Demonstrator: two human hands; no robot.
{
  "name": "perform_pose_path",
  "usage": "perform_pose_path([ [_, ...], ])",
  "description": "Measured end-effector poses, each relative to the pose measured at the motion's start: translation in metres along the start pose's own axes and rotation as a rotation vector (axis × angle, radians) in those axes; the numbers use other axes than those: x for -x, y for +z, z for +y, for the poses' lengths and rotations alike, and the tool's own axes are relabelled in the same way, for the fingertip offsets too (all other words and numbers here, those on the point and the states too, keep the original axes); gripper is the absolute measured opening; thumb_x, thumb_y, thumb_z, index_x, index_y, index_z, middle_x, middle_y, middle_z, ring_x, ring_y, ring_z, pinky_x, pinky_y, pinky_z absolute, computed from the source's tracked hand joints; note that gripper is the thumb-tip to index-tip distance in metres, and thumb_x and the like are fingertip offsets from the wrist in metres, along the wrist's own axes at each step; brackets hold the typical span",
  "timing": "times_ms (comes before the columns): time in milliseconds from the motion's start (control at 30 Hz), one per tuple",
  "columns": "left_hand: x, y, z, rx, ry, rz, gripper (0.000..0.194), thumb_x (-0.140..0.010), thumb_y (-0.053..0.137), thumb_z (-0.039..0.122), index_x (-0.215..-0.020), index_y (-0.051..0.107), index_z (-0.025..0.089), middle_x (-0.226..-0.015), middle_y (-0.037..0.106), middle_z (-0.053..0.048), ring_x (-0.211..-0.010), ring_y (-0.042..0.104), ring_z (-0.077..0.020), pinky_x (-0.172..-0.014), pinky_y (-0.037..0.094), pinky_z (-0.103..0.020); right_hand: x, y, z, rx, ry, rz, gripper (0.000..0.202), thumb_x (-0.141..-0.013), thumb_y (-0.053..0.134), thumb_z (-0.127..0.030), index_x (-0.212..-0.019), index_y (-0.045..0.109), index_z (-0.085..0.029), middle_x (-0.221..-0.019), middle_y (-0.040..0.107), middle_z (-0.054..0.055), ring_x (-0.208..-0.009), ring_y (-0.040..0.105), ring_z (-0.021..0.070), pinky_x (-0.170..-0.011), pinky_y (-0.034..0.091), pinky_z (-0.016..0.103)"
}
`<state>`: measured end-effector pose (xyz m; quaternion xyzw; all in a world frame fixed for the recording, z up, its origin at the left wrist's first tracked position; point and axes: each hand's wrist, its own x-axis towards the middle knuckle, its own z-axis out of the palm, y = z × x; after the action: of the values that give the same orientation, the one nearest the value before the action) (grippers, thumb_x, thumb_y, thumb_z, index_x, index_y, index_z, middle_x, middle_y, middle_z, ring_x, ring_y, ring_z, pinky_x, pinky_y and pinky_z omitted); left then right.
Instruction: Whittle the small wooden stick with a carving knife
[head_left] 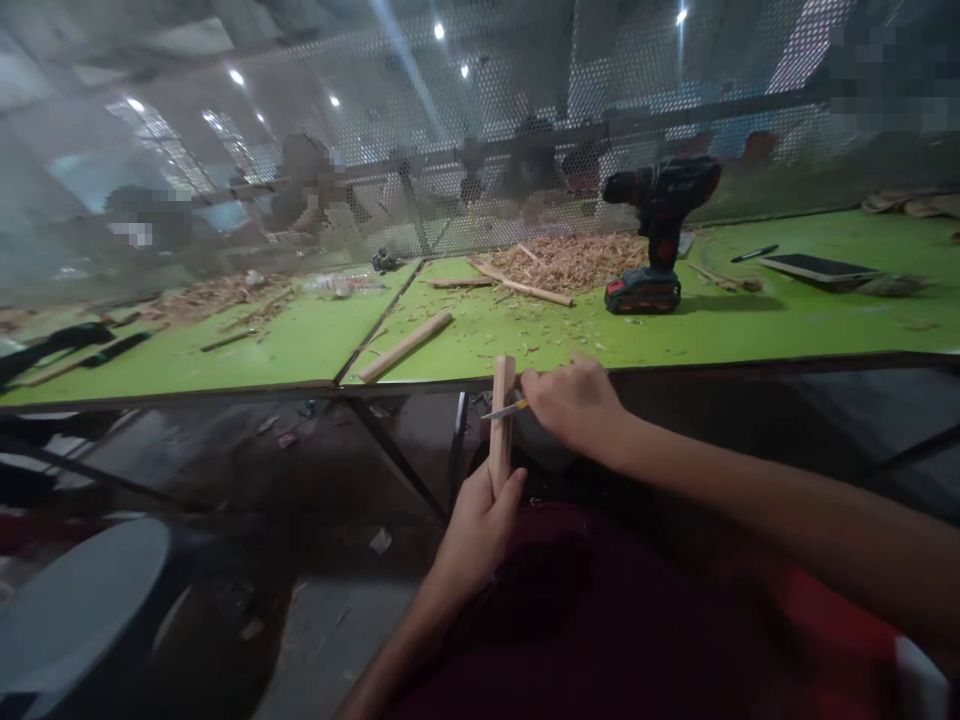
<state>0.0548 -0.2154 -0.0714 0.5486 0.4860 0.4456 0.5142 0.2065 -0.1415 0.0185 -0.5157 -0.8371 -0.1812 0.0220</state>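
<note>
A pale wooden stick [502, 425] stands nearly upright just in front of the table's near edge, its lower end wrapped in my left hand [478, 525]. My right hand [574, 400] is closed around the yellow handle of a knife [504, 409]. The knife's blade lies across the upper part of the stick and appears to touch it. My fingers hide most of the knife's handle. A second wooden stick [405, 346] lies on the green table close by, left of my hands.
On the green table [787, 315] stands a cordless drill [660, 230], with a heap of wood shavings [577, 262] behind it. A phone [817, 268] and a pen [754, 254] lie at right. Mesh [510, 150] rises along the back, people beyond. A round stool [90, 610] is lower left.
</note>
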Motion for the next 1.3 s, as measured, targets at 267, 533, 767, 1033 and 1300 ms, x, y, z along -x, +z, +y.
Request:
perform_pose_path([
  [267,-0.007,0.001,0.001,-0.148,0.049,0.055,0.027,-0.092,0.052,0.041,-0.078,0.051,0.018,-0.062,0.039,0.004,-0.056,0.031,-0.0096,-0.05,0.026,-0.022,-0.02,0.015,0.01,-0.01,0.025,0.056,0.034,-0.093,0.036,-0.011,-0.097,0.069,-0.011,-0.075,0.071,0.014,-0.069,0.065,0.0213,-0.067,0.038,0.031],
  [533,0.006,0.007,-0.006,0.033,-0.053,-0.01,0.03,-0.085,0.06,0.044,-0.073,0.048,0.019,-0.059,0.037,0.005,-0.052,0.031,-0.0087,-0.048,0.027,-0.021,-0.049,-0.005,0.062,-0.006,0.292,0.019,0.038,-0.096,0.035,-0.014,-0.099,0.071,-0.003,-0.086,0.071,0.023,-0.085,0.068,0.0282,-0.069,0.042,0.033],
  [767,-0.012,0.003,-0.002,0.066,-0.037,-0.008,0.027,-0.085,0.059,0.04,-0.074,0.047,0.019,-0.057,0.034,0.008,-0.05,0.025,-0.007,-0.046,0.023,-0.02,0.01,0.0,0.006,-0.067,0.049,-0.055,0.026,-0.095,0.041,-0.021,-0.096,0.066,-0.015,-0.075,0.072,0.014,-0.07,0.068,0.0229,-0.059,0.039,0.027],
  [1033,-0.015,0.005,0.003,0.004,-0.036,-0.004,0.023,-0.087,0.054,0.036,-0.073,0.045,0.02,-0.057,0.033,0.008,-0.05,0.025,-0.0074,-0.044,0.021,-0.02,0.016,0.01,-0.012,-0.083,-0.012,-0.072,0.028,-0.094,0.037,-0.011,-0.094,0.065,-0.01,-0.074,0.072,0.015,-0.068,0.067,0.0225,-0.065,0.037,0.031],
  [1300,-0.024,0.001,0.005,-0.028,0.001,0.046,0.023,-0.086,0.056,0.036,-0.074,0.046,0.019,-0.058,0.036,0.007,-0.051,0.028,-0.0077,-0.045,0.023,-0.02,0.0,0.016,-0.011,-0.083,-0.013,0.01,0.033,-0.098,0.034,-0.015,-0.094,0.066,-0.01,-0.073,0.071,0.015,-0.067,0.065,0.0211,-0.064,0.037,0.031],
])
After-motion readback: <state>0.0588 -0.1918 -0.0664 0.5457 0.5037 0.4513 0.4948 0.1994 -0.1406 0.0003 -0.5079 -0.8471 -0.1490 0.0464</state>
